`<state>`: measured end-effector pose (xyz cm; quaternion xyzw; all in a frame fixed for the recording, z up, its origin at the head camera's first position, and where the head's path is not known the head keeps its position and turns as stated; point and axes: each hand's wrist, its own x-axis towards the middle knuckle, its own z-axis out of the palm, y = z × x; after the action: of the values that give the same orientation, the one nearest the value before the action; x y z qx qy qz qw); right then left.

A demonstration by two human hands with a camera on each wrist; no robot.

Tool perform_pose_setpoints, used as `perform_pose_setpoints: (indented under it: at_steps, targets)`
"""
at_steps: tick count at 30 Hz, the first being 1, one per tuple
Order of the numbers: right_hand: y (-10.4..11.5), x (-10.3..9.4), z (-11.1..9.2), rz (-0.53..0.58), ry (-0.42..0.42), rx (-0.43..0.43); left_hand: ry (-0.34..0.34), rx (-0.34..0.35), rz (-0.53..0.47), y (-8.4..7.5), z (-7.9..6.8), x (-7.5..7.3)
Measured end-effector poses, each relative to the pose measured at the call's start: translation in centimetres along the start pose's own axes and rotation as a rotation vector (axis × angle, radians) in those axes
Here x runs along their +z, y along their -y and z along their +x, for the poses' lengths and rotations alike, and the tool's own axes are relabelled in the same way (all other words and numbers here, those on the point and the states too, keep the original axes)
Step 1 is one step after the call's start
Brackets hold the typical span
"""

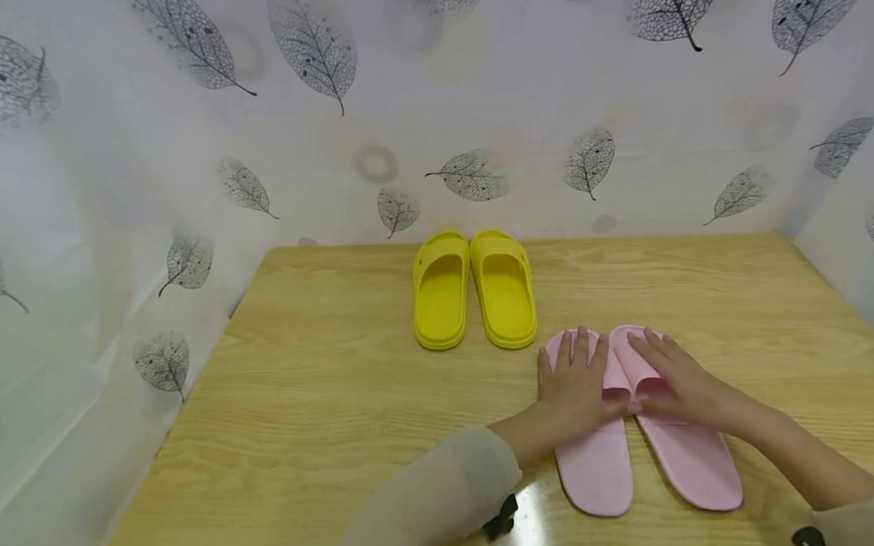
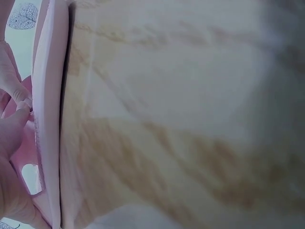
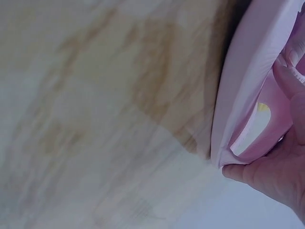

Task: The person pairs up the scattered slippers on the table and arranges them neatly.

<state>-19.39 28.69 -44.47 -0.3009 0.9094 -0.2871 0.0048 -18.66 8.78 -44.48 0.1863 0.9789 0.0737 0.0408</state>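
Two pink slippers [image 1: 596,475] lie side by side on the wooden table, toes close together and heels apart. Over the strap of the left one rests my left hand [image 1: 572,394], its fingers spread and straight toward the toe. My right hand [image 1: 689,389] lies across the right pink slipper [image 1: 695,468], fingers stretched forward and left over its strap. Both thumbs point inward and come together between the straps. In the left wrist view the slipper's pink side [image 2: 50,109] stands beside my thumb; the right wrist view shows my fingertip at the slipper's edge [image 3: 248,86].
A pair of yellow slippers [image 1: 441,307] stands farther back, left of the pink pair. Behind and beside the wooden table [image 1: 300,415] hangs a pale curtain [image 1: 523,94] printed with leaves. Black straps [image 1: 500,519] show near my sleeves.
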Motion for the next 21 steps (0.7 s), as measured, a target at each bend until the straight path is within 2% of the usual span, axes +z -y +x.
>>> perform_pose_setpoints:
  at_steps: [21]
  targets:
    - [-0.15, -0.54, -0.06, -0.008, 0.032, 0.081, -0.009, -0.022, 0.018, -0.64, 0.62, 0.25]
